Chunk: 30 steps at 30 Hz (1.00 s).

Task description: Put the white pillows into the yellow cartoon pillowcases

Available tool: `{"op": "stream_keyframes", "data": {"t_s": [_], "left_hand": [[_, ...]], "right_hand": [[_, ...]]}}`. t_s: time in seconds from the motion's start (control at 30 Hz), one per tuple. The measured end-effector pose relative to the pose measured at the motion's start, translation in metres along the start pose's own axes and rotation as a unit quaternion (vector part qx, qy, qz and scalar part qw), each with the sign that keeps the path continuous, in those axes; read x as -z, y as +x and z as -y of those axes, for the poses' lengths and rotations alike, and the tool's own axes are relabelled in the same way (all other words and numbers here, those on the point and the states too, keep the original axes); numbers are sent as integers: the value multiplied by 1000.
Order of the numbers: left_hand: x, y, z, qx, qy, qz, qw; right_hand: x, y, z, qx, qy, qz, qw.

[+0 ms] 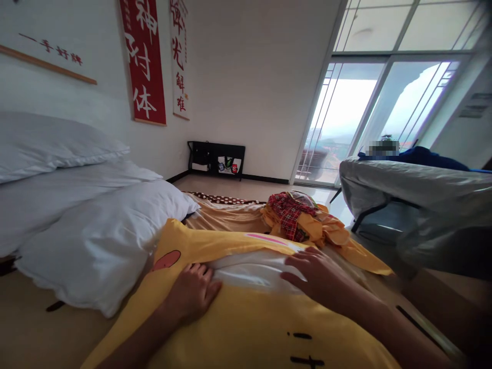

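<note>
A yellow pillowcase (246, 328) with a pink cheek mark and black lines lies on the bed in front of me, a white pillow (249, 269) showing at its opening. My left hand (194, 292) rests palm down on the yellow fabric at the opening's left side, fingers together and flat. My right hand (313, 274) lies flat on the white pillow's right end, fingers stretched out. Neither hand grips anything.
White pillows (96, 241) are stacked to the left against the wall. A heap of yellow and red plaid cloth (298, 215) lies beyond my hands. A grey covered table (418, 189) stands at the right, glass doors behind it.
</note>
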State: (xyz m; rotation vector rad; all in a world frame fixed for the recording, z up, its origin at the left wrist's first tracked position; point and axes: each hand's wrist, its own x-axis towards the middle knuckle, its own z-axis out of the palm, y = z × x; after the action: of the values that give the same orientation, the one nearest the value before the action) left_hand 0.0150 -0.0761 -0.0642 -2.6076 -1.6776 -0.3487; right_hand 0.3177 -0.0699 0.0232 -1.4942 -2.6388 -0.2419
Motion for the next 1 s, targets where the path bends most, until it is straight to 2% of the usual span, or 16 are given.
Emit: {"op": "stream_keyframes", "data": {"t_s": [0.07, 0.1, 0.2, 0.3, 0.4, 0.5, 0.67, 0.77, 0.87, 1.0], "left_hand": [[1, 1, 1, -2, -6, -3, 1000], [1, 0, 1, -3, -7, -6, 1000], [0, -3, 4, 2, 1, -15, 1000], [1, -6, 6, 12, 2, -27, 1000], [5, -8, 7, -6, -4, -31, 1000], [13, -10, 7, -7, 1, -30, 1000], [31, -17, 16, 57, -2, -46, 997], [34, -16, 20, 21, 45, -16, 999], [30, -9, 19, -6, 83, 17, 996], [25, 0, 16, -7, 69, 48, 996]], "right_hand": [[7, 25, 34, 39, 42, -3, 998], [2, 38, 50, 54, 63, 10, 996], [-36, 67, 83, 75, 123, 99, 985], [-78, 76, 89, 90, 190, 160, 965], [-92, 68, 80, 114, 237, 155, 952], [-82, 58, 74, 124, 247, 152, 949], [-62, 55, 84, 117, 212, 159, 957], [-57, 61, 91, 122, 172, 171, 963], [-47, 69, 95, 140, 121, 177, 967], [-14, 82, 101, 136, 39, 182, 973]]}}
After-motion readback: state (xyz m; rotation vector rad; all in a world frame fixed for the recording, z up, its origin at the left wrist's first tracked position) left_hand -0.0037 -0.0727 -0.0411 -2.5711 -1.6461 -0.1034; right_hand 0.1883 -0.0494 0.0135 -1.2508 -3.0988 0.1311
